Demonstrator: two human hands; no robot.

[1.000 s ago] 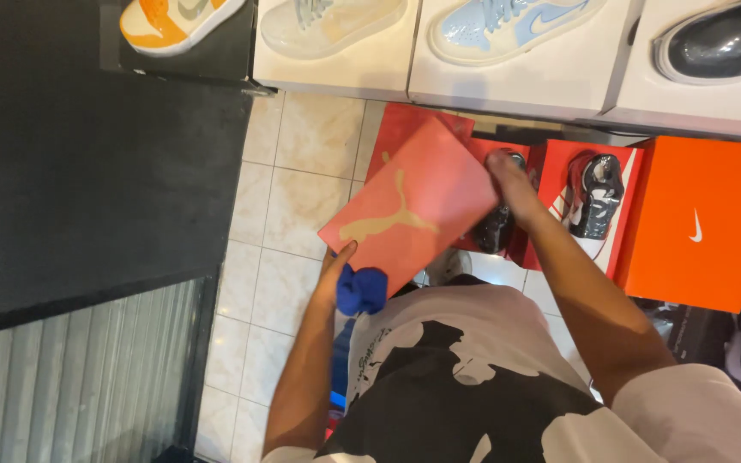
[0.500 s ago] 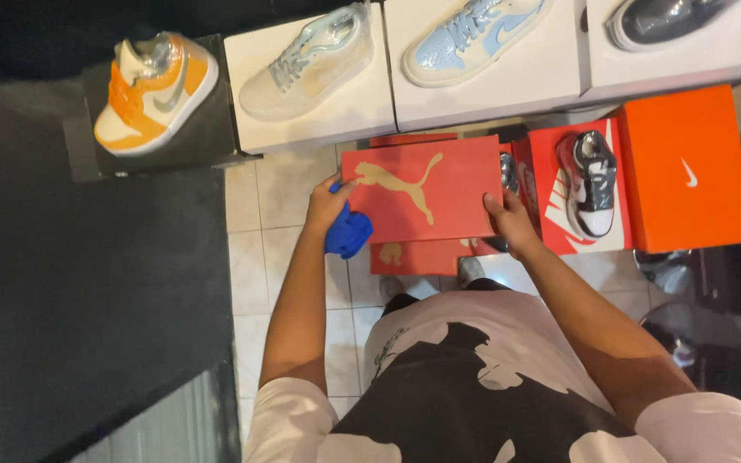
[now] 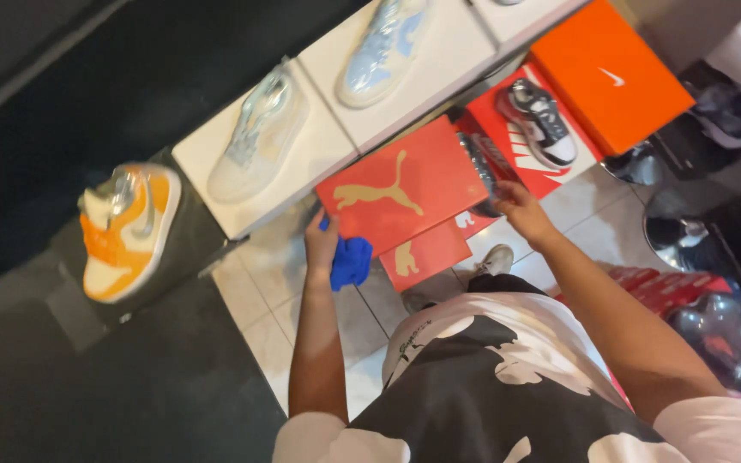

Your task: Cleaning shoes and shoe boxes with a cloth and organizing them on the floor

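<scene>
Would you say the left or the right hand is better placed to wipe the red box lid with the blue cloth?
Left, probably: the left hand already holds the blue cloth at the red box lid's edge, while the right hand steadies its other end.

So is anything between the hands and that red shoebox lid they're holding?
Mostly no. The right hand grips the red shoebox lid directly at its right edge. The left hand holds the lower left corner, with a blue cloth also held in that hand, hanging below the lid.
</scene>
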